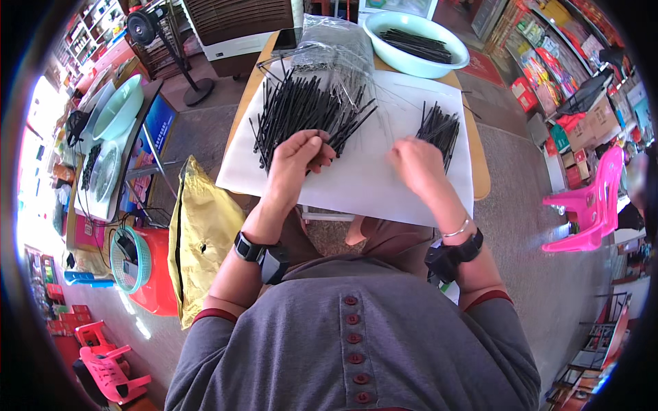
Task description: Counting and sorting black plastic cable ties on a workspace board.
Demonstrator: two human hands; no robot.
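Note:
A large pile of thin black sticks [291, 109] lies on a white sheet [373, 195] spread over the table in front of me. At the near edge of this pile is my left hand [299, 154], its thumb and fingers drawn together; whatever is between them is too small to make out. My right hand [419, 164] is curled closed over the right part of the sheet, slightly blurred, its fingertips hidden. Just beyond it lies a smaller bunch of black sticks [440, 127]. Fine wire-like strands [385, 103] lie between the two groups.
Behind the large pile sits a clear plastic bag [332, 34]. A pale basin [373, 44] with more black sticks stands at the table's far right. A yellow sack [205, 240] and a red bucket [157, 264] are at my left; a pink chair [593, 198] stands right.

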